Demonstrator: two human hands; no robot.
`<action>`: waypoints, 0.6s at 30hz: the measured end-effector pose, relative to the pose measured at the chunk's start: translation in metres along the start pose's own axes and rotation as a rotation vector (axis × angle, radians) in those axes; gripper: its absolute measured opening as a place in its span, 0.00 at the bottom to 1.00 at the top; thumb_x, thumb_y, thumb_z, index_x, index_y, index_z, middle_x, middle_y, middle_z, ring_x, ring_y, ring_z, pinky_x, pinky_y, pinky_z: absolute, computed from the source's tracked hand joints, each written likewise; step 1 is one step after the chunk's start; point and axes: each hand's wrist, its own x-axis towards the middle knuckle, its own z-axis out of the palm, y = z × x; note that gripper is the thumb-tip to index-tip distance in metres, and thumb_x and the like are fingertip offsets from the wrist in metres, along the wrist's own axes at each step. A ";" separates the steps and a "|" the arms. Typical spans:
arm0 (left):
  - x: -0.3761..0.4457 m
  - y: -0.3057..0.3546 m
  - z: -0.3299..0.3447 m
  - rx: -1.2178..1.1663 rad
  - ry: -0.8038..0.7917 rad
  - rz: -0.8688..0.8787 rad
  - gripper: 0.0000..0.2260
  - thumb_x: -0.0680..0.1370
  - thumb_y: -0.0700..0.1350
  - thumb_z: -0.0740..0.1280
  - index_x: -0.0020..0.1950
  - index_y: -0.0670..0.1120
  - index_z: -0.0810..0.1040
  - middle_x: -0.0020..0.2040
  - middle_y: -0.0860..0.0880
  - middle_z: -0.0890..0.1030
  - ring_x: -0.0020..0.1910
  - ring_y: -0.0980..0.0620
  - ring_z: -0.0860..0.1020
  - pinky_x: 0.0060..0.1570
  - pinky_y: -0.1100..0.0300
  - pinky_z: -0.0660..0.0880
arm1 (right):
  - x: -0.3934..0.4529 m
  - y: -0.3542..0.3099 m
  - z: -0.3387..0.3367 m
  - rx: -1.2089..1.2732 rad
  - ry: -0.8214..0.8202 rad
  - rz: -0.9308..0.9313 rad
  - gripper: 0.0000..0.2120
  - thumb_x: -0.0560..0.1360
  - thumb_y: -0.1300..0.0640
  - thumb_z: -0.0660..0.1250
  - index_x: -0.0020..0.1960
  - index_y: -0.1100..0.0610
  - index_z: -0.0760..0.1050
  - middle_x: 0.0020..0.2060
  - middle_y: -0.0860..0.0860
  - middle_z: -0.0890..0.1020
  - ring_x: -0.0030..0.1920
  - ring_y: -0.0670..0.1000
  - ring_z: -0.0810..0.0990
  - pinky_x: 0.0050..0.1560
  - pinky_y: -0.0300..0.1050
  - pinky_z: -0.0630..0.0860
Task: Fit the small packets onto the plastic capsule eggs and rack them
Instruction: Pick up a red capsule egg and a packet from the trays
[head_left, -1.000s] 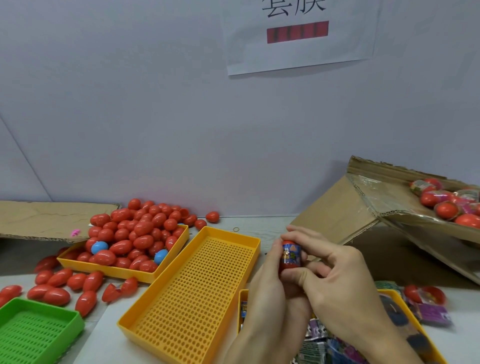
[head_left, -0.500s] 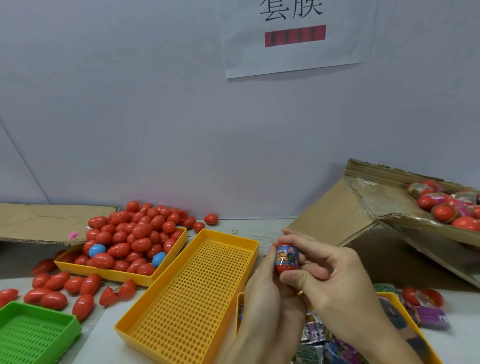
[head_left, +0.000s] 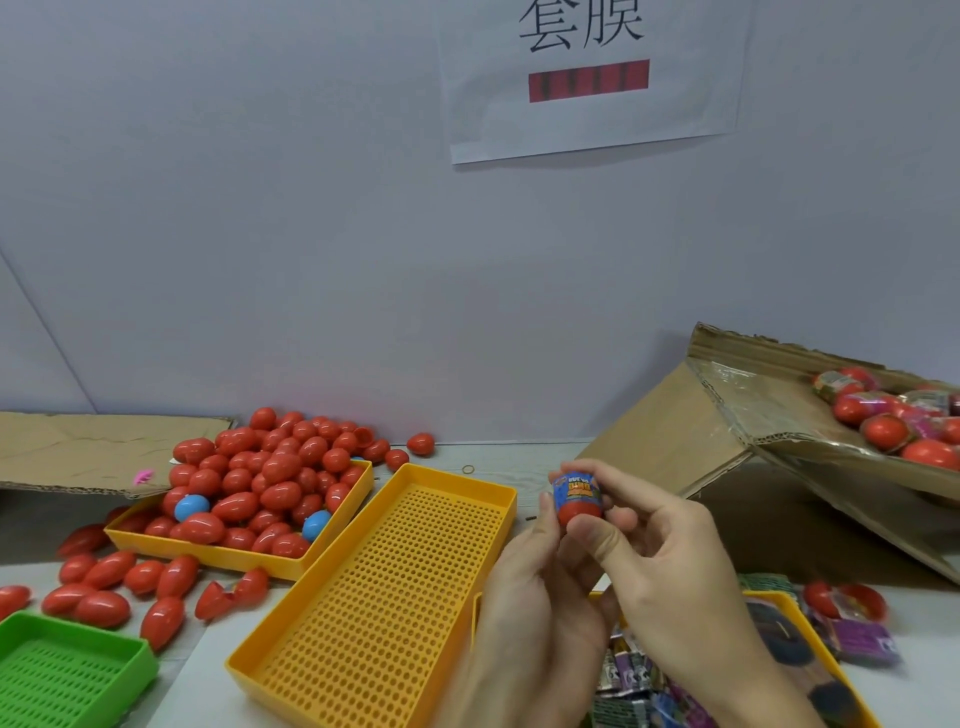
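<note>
A red capsule egg (head_left: 578, 500) with a blue printed packet sleeve around its upper part is held up between both hands. My right hand (head_left: 660, 561) pinches it between thumb and fingers. My left hand (head_left: 530, 582) grips it from the left and below. An empty yellow perforated rack tray (head_left: 379, 592) lies just left of the hands. A yellow tray (head_left: 234, 556) heaped with red eggs and two blue ones stands at the back left. Loose packets (head_left: 634, 675) fill a yellow tray (head_left: 789, 608) under my right arm.
Loose red eggs (head_left: 104, 582) lie on the table at the left, beside a green perforated tray (head_left: 62, 670). A tilted cardboard box (head_left: 779, 441) at the right holds wrapped eggs (head_left: 883, 431). Flat cardboard (head_left: 78, 452) lies at the back left. A wall with a paper sign (head_left: 587, 78) stands behind.
The egg has been turned in my fingers, and the blue sleeve now sits around its upper part with red showing below. Both hands shifted slightly.
</note>
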 end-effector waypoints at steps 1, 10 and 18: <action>0.000 0.000 0.000 0.008 -0.002 0.012 0.19 0.75 0.48 0.64 0.58 0.34 0.78 0.40 0.36 0.82 0.37 0.44 0.83 0.34 0.54 0.81 | 0.000 0.000 0.000 0.010 0.000 -0.001 0.15 0.73 0.67 0.72 0.53 0.48 0.83 0.45 0.47 0.86 0.48 0.49 0.85 0.48 0.35 0.79; 0.002 0.005 -0.006 0.197 0.010 0.029 0.17 0.73 0.50 0.67 0.45 0.37 0.86 0.43 0.35 0.84 0.41 0.43 0.85 0.34 0.54 0.81 | 0.003 0.004 -0.005 0.021 -0.062 0.053 0.18 0.73 0.67 0.71 0.56 0.48 0.81 0.48 0.48 0.87 0.50 0.49 0.85 0.51 0.38 0.80; 0.007 0.010 -0.013 0.322 0.055 0.093 0.12 0.70 0.49 0.69 0.43 0.42 0.87 0.42 0.36 0.84 0.41 0.44 0.84 0.39 0.53 0.81 | 0.002 0.004 -0.004 -0.113 -0.102 0.076 0.17 0.73 0.54 0.73 0.59 0.39 0.79 0.50 0.41 0.85 0.52 0.42 0.83 0.52 0.35 0.78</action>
